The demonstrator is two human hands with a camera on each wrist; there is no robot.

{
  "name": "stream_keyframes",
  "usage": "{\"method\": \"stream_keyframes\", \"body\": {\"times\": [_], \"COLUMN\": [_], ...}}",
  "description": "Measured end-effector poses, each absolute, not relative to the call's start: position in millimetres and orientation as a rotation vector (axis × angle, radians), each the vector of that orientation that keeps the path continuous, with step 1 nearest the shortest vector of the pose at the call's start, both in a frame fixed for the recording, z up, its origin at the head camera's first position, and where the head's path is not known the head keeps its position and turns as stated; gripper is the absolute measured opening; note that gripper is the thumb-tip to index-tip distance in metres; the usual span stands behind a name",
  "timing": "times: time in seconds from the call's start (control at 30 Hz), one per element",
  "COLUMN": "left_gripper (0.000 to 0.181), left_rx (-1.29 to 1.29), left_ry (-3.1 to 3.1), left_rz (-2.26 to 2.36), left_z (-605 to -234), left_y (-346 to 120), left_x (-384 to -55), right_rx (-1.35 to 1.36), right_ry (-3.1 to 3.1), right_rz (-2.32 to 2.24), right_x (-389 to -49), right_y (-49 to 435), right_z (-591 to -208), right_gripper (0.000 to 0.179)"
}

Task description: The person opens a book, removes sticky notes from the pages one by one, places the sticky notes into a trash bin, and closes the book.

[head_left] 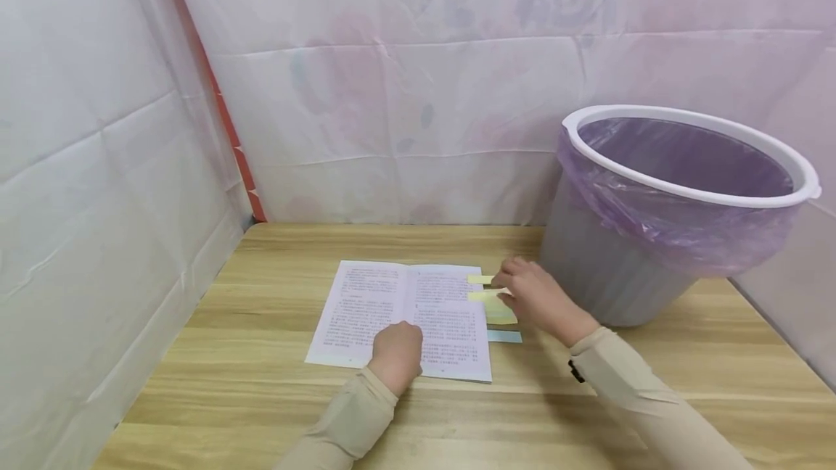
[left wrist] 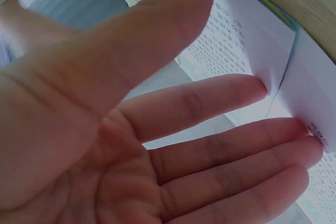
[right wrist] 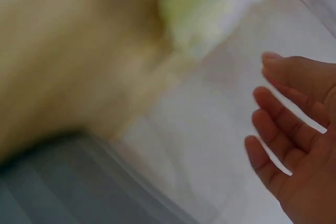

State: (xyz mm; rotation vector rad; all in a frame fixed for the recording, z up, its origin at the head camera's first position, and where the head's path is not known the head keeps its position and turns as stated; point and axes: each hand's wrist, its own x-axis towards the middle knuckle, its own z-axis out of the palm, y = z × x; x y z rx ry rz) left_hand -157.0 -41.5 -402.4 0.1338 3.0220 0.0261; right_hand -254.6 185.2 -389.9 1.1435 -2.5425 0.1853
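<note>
An open printed booklet [head_left: 447,310] lies flat on the wooden table. My left hand [head_left: 398,354] rests at its lower middle; in the left wrist view the extended fingertips touch the pages by the fold, with the thumb over one page. From the booklet's right edge stick out a narrow yellow sticky strip [head_left: 479,279], a larger yellow sticky note [head_left: 500,312] and a light blue sticky tab [head_left: 505,336]. Beside the yellow ones is my right hand [head_left: 538,299], thumb and fingers apart around their outer ends. The right wrist view shows its fingers loosely bent, holding nothing.
A grey trash bin [head_left: 601,267] with a white rim and a purple bag liner stands on the table at the right, close to the right hand. White patterned sheeting [head_left: 392,93] hangs behind the table [head_left: 261,397] and along its left side.
</note>
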Motion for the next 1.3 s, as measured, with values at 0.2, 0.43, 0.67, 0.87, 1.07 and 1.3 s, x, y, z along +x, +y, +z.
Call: {"method": "stream_keyframes", "body": {"times": [0.2, 0.43, 0.67, 0.87, 1.07, 1.3], "left_gripper": [0.028, 0.025, 0.027, 0.024, 0.021, 0.023], "left_rx": [0.141, 0.147, 0.165, 0.178, 0.174, 0.169], "left_ry": [3.032, 3.049, 3.063, 3.091, 3.098, 3.087], "left_rz": [-0.001, -0.022, -0.045, -0.029, -0.013, -0.034], "left_z": [-404.0, -406.1, -406.5, -407.5, -408.0, -407.4], "left_y": [-40.3, -41.0, -41.3, -41.3, -41.4, -41.2], "left_x": [-158.2, -158.4, -158.8, -158.4, -158.8, -159.0], "right_rx": [1.126, 1.17, 1.232, 1.242, 1.225, 1.18], "right_ry": [-2.624, -2.555, -2.433, -2.361, -2.401, -2.457], "right_rz": [-0.058, -0.094, -0.125, -0.217, -0.256, -0.19], "right_x": [-268.9, -274.6, -276.9, -277.8, -277.8, -278.4], "right_y": [178.1, 173.8, 171.1, 168.9, 166.3, 165.5], "right_z": [-422.7, -430.6, -435.2, -435.9, -433.7, -434.9], "right_gripper": [0.024, 0.019, 0.012, 0.017, 0.015, 0.013]}}
